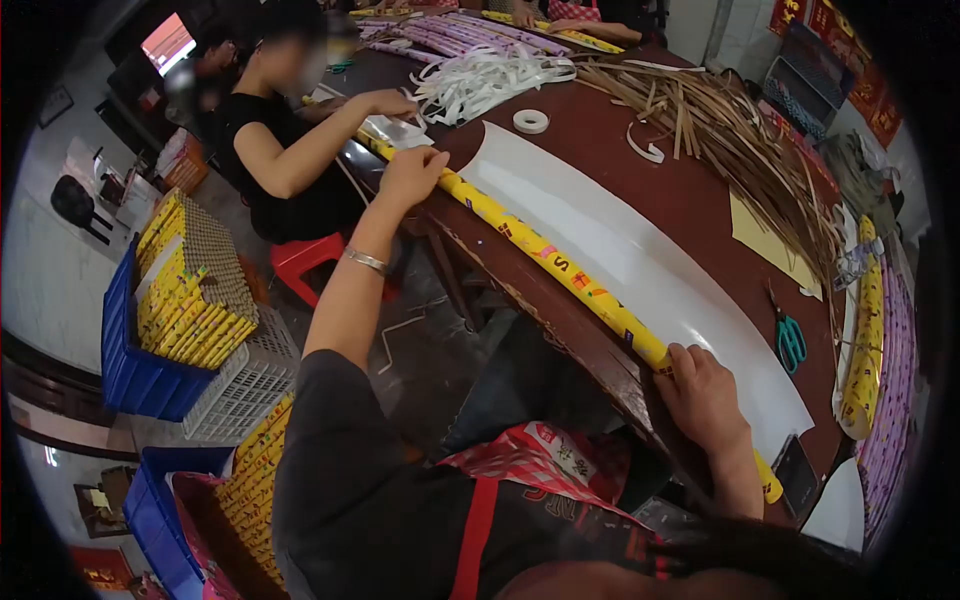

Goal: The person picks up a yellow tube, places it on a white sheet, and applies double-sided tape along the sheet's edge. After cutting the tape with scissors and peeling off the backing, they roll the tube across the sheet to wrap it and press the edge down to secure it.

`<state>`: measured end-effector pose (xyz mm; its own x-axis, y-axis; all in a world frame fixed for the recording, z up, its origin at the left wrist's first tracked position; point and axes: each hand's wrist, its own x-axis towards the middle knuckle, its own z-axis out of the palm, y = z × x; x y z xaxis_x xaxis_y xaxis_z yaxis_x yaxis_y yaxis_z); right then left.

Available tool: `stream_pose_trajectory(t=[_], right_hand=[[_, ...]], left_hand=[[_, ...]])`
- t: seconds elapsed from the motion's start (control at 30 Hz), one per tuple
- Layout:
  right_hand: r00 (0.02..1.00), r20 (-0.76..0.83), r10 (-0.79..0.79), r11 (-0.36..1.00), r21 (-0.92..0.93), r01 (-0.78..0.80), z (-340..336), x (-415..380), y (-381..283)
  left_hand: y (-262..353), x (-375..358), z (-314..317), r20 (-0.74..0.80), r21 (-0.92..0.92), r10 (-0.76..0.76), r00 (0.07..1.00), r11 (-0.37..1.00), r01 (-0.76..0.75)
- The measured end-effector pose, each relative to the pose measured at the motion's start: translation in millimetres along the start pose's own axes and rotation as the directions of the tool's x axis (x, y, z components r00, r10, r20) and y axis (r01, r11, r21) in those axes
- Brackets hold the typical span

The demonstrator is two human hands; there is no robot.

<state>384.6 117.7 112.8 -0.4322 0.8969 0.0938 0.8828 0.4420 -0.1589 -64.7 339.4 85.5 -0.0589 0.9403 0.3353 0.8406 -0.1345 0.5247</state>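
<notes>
1. Far L: blue crate (150,365) w/ stacked yellow tubes (200,330), hollow ends showing. Just beside/below: grey basket (240,385). Lower: 2nd blue crate (160,500), also w/ yellow tubes.
2. Red stool (300,262); co-worker (265,165) in black sits on it at the desk (590,145), arms fwd, one hand (387,103) near roll's far end.
3. L hand (410,178): bare, bracelet (366,260) on wrist. Narrow: fingers bent, close tog., holding roll's upper part from above.
4. White strips (480,85) heaped on desk beyond L hand; tape ring (530,121) lies flat near heap.
5. Roll (545,255): yellow, printed; runs diag. along desk's near edge, far L to near R, under both hands.
6. White sheet (640,260): glossy, spread just beyond roll, along most of its length. Can't tell if joined to it.
7. Brown strips (690,115): loose bundle, far side of desk.
8. R hand (705,395): bare, knuckles up, fingers curled close over roll's lower part; narrow hold. Roll's near end sticks out past wrist.
9. R side: pale card (765,240) partly under brown strips; scissors (790,345), green handles; dark phone (799,475) near roll's end; purple tubes (900,380) at far R.
</notes>
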Motion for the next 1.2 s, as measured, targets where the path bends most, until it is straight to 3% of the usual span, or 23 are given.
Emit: stream_pose_trajectory(t=[0.1, 0.17, 0.23, 0.33, 0.43, 0.7, 0.77, 0.8, 0.87, 0.9, 1.0, 1.07, 1.1, 1.17, 1.2], right_hand=[[1.000, 0.006, -0.007, 1.000, 0.005, 0.007, 0, 1, 0], [1.000, 0.014, -0.006, 1.000, 0.011, 0.006, 1, 2, 0], [1.000, 0.024, -0.013, 1.000, -0.004, 0.013, 1, 2, 1], [1.000, 0.011, -0.017, 1.000, -0.004, 0.017, 2, 1, 2], [1.000, 0.023, -0.003, 1.000, -0.021, 0.004, 0, 2, 0], [1.000, 0.031, -0.005, 1.000, 0.008, 0.004, -4, 2, 0], [0.999, 0.045, 0.000, 1.000, 0.013, -0.001, -5, 3, 0], [0.999, 0.040, -0.013, 1.000, 0.018, 0.012, -5, 2, 1], [0.999, 0.033, -0.017, 1.000, 0.023, 0.016, -4, 1, 1], [0.999, 0.029, -0.024, 1.000, 0.019, 0.023, -4, 1, 1], [0.999, -0.005, -0.042, 0.999, 0.005, 0.042, -3, 1, 1], [0.998, -0.027, -0.053, 0.999, -0.008, 0.053, -3, 1, 2], [0.999, 0.017, -0.043, 0.999, 0.000, 0.043, -3, 1, 2], [0.998, 0.062, -0.020, 1.000, 0.004, 0.020, -4, 1, 3], [0.998, 0.048, -0.034, 0.999, 0.020, 0.033, -3, 0, 3]], left_hand=[[-16, 8, -1, 0.090, -0.123, 0.042, 0.995, 0.992, -0.031], [-4, 8, -12, 0.291, -0.300, -0.160, 0.943, 0.921, 0.249], [-7, 16, -18, 0.358, -0.274, -0.217, 0.908, 0.905, 0.325], [-8, 22, -19, 0.568, -0.353, -0.340, 0.749, 0.722, 0.595], [-14, 25, -8, 0.565, -0.447, -0.310, 0.765, 0.664, 0.600], [-11, 24, -14, 0.611, -0.451, -0.305, 0.730, 0.624, 0.638], [-4, 23, -21, 0.600, -0.395, -0.299, 0.742, 0.696, 0.600], [-21, 34, -18, 0.590, -0.285, -0.273, 0.760, 0.810, 0.512], [-28, 48, -15, 0.396, -0.136, -0.126, 0.909, 0.972, 0.193], [-22, 61, -17, 0.300, 0.005, -0.019, 0.954, 1.000, 0.019], [32, 99, -8, 0.175, -0.189, 0.055, 0.983, 0.982, -0.021], [73, 118, 10, 0.088, -0.006, 0.206, 0.974, 0.978, -0.207], [86, 132, 23, 0.166, 0.062, 0.230, 0.959, 0.968, -0.243], [99, 151, 52, 0.370, 0.252, 0.123, 0.921, 0.941, -0.227], [117, 143, 56, 0.426, 0.347, -0.031, 0.904, 0.929, -0.132]])
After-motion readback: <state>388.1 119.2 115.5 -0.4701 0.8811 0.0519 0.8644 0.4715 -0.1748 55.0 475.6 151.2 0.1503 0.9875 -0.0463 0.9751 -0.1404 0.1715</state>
